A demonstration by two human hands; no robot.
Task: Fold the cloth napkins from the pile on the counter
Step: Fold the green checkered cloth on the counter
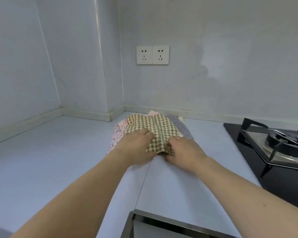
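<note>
A pile of cloth napkins lies on the pale counter [58,160] near the back wall. On top is a green-and-cream checked napkin [150,125]. A pink floral napkin [116,134] shows beneath it on the left and a grey napkin [181,126] on the right. My left hand [136,143] grips the checked napkin's near edge with curled fingers. My right hand [182,148] pinches the same edge a little to the right, and the cloth bunches up between both hands.
A black gas stove [273,146] with a burner grate stands at the right. Two wall sockets [152,54] sit above the pile. A metal sink rim [162,219] shows at the bottom edge. The wall corner juts out at the back left.
</note>
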